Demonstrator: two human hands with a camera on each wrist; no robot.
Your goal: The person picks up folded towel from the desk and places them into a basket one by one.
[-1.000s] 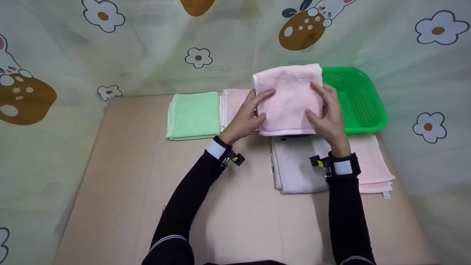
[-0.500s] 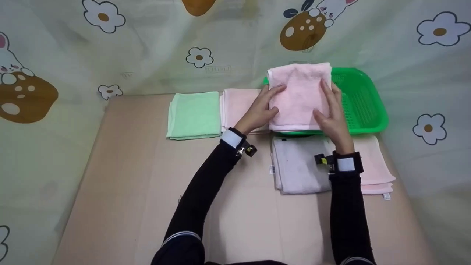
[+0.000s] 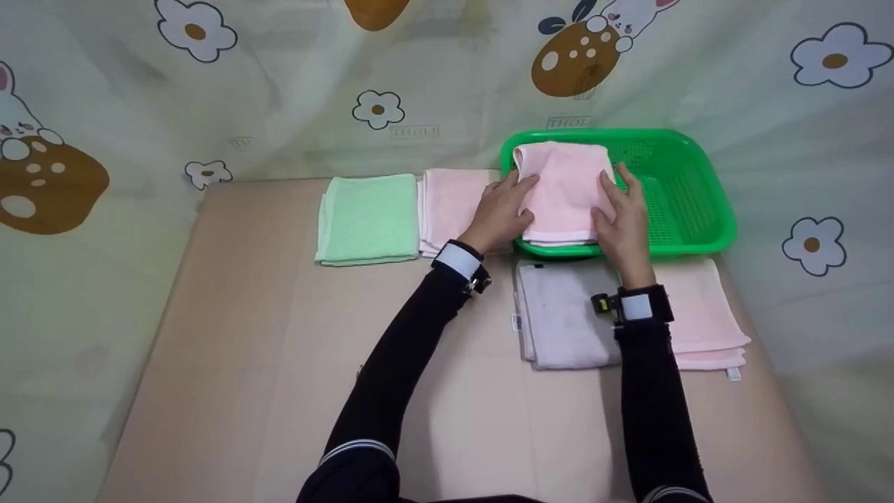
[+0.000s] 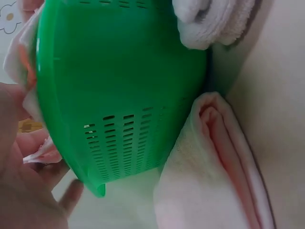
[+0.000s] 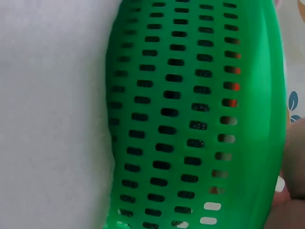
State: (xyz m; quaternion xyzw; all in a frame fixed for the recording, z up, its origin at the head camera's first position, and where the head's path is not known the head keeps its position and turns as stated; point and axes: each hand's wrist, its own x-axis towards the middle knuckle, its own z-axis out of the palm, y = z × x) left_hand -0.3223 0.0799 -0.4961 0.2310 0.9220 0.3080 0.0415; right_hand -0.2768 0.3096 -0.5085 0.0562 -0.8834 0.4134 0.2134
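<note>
A folded pink towel (image 3: 564,190) lies in the left part of the green plastic basket (image 3: 709,241), its top face showing. My left hand (image 3: 497,215) holds its left edge, thumb and fingers at the side. At the right edge, my right hand (image 3: 625,227) grips it between thumb and fingers. In the left wrist view, the left hand (image 4: 33,191) is at the rim beside the basket's slotted wall (image 4: 119,81), with bits of towel showing. The right wrist view shows only part of the right hand (image 5: 291,167) beyond the basket wall (image 5: 257,119).
Left of the basket lie a folded green towel (image 3: 369,220) and another folded pink towel (image 3: 450,206). In front of it lie a folded grey towel (image 3: 566,314) and a pink one (image 3: 702,314), partly under the right forearm. A patterned curtain (image 3: 293,91) hangs behind the table (image 3: 279,349).
Both hands have carried the pink towel rightward over the basket, then lowered it inside. The basket's left rim, hidden before, is now in view.
</note>
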